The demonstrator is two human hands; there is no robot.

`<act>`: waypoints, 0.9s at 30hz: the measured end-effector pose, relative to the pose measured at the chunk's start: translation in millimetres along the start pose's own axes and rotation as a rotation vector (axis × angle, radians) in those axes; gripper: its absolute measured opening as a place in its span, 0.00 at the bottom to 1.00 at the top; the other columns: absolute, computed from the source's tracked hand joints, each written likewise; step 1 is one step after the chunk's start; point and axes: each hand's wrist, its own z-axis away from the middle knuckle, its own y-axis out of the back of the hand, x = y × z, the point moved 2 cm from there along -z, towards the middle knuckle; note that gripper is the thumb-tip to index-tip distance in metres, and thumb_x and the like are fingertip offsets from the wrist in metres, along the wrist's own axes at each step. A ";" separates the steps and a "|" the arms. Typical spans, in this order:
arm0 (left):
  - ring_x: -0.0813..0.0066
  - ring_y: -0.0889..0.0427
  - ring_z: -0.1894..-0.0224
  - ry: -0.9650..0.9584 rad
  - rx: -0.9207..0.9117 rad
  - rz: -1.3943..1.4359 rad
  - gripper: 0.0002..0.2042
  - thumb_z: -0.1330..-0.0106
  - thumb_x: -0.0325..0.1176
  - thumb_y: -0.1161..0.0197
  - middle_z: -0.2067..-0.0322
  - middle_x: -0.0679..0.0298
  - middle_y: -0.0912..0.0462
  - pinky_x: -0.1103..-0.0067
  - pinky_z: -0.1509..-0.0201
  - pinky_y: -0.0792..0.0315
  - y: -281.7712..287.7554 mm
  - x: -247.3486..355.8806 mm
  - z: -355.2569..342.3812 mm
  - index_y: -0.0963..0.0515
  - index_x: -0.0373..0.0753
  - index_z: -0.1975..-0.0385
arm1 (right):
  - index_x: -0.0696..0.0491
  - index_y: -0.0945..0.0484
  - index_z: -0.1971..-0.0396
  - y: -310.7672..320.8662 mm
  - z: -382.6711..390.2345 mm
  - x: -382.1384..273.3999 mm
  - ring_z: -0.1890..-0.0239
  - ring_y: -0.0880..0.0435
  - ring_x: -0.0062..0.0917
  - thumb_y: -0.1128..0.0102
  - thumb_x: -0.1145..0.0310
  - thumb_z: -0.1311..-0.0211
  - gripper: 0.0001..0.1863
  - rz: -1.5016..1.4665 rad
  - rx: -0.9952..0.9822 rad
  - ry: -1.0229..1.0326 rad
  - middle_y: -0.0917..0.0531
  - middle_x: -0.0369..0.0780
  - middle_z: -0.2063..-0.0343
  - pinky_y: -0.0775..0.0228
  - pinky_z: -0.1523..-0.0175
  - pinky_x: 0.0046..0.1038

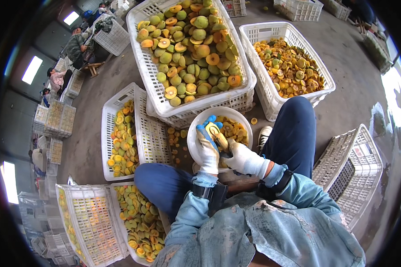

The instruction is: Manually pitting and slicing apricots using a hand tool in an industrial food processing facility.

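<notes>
My left hand [209,147], in a white glove with blue fingertips, is closed around a yellow fruit half [211,128], cut side up. In my right hand [247,160], also gloved in white, is a tool with a thick tan wooden handle [221,141]. Its working end meets the fruit half, and its exact shape there is hard to make out. Both hands are over a white bowl [191,141] between my knees. Several yellow-orange cut fruit pieces [234,129] lie in the bowl, partly hidden by my hands.
Ahead stands a large white crate [140,66] heaped with green-orange fruit halves. Right of it, another crate [272,104] holds small orange-brown pieces. Crates of fruit [106,151] stand at left, and stacked crates [370,155] at right. Fruit scraps [177,149] dot the floor. People sit far left.
</notes>
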 end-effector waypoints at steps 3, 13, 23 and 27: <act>0.72 0.24 0.64 0.040 -0.002 0.038 0.30 0.35 0.57 0.59 0.66 0.59 0.22 0.78 0.55 0.30 7.5 -12.8 -5.0 0.29 0.30 0.57 | 0.61 0.33 0.61 1.7 -2.5 5.0 0.83 0.22 0.26 0.40 0.63 0.49 0.20 -0.006 0.096 0.169 0.22 0.44 0.80 0.29 0.78 0.27; 0.71 0.22 0.64 -0.253 0.015 -0.216 0.20 0.30 0.41 0.57 0.61 0.57 0.21 0.77 0.59 0.26 11.1 -15.5 -11.6 0.31 0.29 0.52 | 0.55 0.22 0.68 2.0 -2.7 1.5 0.79 0.30 0.10 0.39 0.62 0.46 0.12 -0.747 -0.276 0.087 0.25 0.29 0.80 0.38 0.76 0.17; 0.69 0.20 0.70 0.542 -0.502 0.009 0.33 0.39 0.60 0.53 0.68 0.55 0.20 0.77 0.63 0.25 29.2 0.5 -19.1 0.26 0.26 0.62 | 0.55 0.30 0.53 -20.9 -22.5 61.0 0.71 0.23 0.17 0.48 0.66 0.40 0.16 -0.936 -0.717 -0.103 0.22 0.33 0.71 0.32 0.67 0.18; 0.71 0.20 0.71 0.215 -0.235 -0.132 0.30 0.37 0.56 0.52 0.70 0.56 0.19 0.79 0.65 0.25 9.9 14.1 -12.6 0.24 0.27 0.65 | 0.53 0.32 0.53 -11.9 -9.0 41.8 0.78 0.24 0.20 0.55 0.62 0.36 0.16 -1.134 -0.739 -0.268 0.23 0.35 0.75 0.31 0.74 0.20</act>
